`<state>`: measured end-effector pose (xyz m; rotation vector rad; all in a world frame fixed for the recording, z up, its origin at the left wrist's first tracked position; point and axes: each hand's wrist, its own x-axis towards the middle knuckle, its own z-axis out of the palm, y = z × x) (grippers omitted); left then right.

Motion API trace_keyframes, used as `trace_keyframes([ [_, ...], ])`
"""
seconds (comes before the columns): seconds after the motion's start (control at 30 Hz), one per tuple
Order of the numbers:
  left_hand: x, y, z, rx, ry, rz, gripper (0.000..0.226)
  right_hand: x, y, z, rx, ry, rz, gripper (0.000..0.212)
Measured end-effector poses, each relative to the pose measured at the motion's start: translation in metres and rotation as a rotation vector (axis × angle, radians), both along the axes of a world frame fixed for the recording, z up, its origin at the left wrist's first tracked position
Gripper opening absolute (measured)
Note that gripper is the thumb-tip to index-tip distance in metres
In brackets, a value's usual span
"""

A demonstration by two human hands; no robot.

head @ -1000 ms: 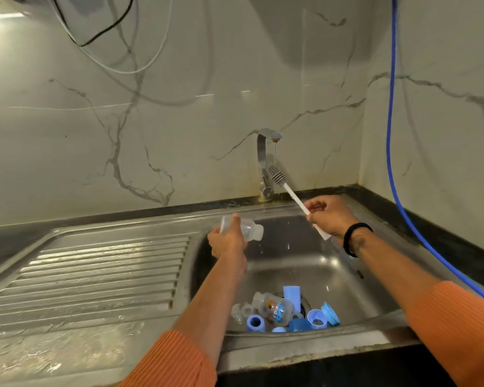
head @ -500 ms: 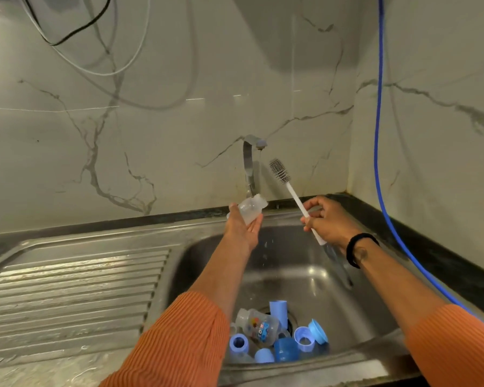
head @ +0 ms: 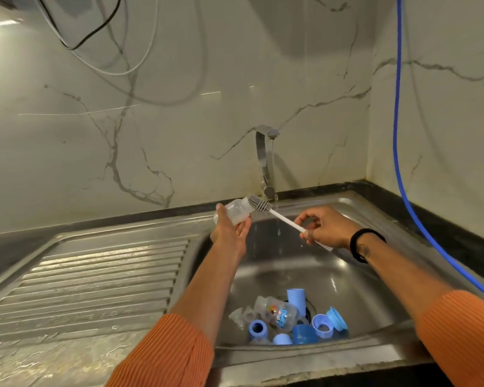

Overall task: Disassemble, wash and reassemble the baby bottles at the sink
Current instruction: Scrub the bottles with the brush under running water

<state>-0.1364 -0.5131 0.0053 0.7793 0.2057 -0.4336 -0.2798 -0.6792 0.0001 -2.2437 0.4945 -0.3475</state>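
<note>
While water runs thinly from the tap [head: 264, 160] at the far wall, I have the clear bottle [head: 234, 212] in my left hand [head: 229, 229], fingers wrapped round its body, its mouth turned right. My right hand [head: 323, 229] pinches the white handle of the bottle brush [head: 274, 215], and the bristle head sits right at the bottle's mouth, at most just started in; I cannot tell how deep. Both are held over the far edge of the sink [head: 375, 216].

I judge this to be the washing step for this one bottle. Next I would need to keep the brush in line with the neck, push it in and twist, holding the bottle steady so the wet plastic does not slip.

Near me in the basin lie the parts not yet washed: a printed bottle [head: 277, 312], blue rings and caps [head: 305, 329] and clear teats [head: 242, 317], heaped around the drain. Reassembly looks a good way off.
</note>
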Motion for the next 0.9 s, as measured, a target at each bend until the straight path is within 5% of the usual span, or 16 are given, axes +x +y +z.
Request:
trace_keyframes([
  [0.27, 0.005, 0.016, 0.0, 0.246, -0.257, 0.142, 0.041, 0.003, 0.013, 0.003, -0.24, 0.002, 0.094, 0.031],
  [0.47, 0.01, 0.027, 0.002, 0.208, -0.203, 0.093, 0.043, 0.013, 0.038, 0.007, -0.379, -0.087, 0.157, 0.031],
  [0.67, 0.003, 0.016, 0.008, 0.065, -0.128, -0.028, 0.05, 0.021, 0.065, 0.008, -0.085, -0.151, 0.163, 0.018],
  [0.83, 0.017, 0.029, 0.006, -0.161, 0.032, 0.025, 0.044, 0.009, 0.063, 0.008, 0.089, 0.13, 0.428, 0.077],
  [0.9, 0.022, 0.034, 0.006, -0.228, 0.038, 0.014, 0.041, 0.005, 0.062, 0.011, 0.093, 0.163, 0.398, 0.079],
])
